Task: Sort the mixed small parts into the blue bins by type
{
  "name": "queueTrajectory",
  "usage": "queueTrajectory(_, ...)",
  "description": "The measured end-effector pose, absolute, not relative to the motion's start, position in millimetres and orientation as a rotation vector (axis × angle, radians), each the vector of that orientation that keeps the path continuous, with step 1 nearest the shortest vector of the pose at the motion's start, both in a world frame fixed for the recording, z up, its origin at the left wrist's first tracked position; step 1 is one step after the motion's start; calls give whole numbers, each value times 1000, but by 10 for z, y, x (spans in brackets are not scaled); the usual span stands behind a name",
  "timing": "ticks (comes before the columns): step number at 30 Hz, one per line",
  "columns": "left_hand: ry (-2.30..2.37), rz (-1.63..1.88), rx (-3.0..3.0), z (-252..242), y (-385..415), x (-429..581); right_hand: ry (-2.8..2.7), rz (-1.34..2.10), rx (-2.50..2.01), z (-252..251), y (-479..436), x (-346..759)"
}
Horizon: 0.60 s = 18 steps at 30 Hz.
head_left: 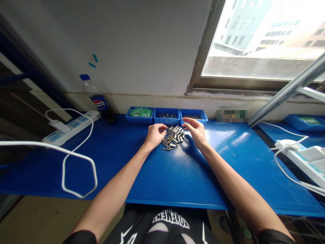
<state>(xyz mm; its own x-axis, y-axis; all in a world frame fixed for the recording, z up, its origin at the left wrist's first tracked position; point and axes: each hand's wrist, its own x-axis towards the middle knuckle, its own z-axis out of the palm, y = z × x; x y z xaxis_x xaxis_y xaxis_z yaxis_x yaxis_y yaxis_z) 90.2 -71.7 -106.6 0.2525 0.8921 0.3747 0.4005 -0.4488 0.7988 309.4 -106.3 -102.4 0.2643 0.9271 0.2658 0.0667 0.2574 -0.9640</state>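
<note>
A loose pile of small metal parts (175, 135) lies on the blue table (162, 176), some thick silvery cylinders, others thin and pointed with brassy portions. At the pile's left edge is my left hand (154, 135), its fingers curled in toward the parts; whatever may be between the fingertips is too small to make out. My right hand (196, 132) hovers at the pile's upper right, in front of the right blue bin (203, 117), fingers stretched and thumb apart, with nothing visible in it. Thin dark parts lie in that bin. The middle bin (166, 121) holds short metal pieces.
A left bin (139, 119) contains green packets. Further left stand a cola bottle (99, 101) and a white power strip (73, 127) with a looping white cable (93, 173). On the right are a metal post (284, 88) and another power strip (299, 159).
</note>
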Motion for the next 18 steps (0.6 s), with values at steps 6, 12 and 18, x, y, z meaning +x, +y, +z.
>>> queueTrajectory(6,998,1267,1633,-976,-706,947,-1183,859,-1135,-959,-1114,3063)
queueTrajectory(12,875,1190,1378,-936,-742,969,-1341,953,-1130,-885,-1197,2971)
queueTrajectory(18,799,1128,1407,-930,-763,990,-1348,1084,-1100,-838,-1239,2920)
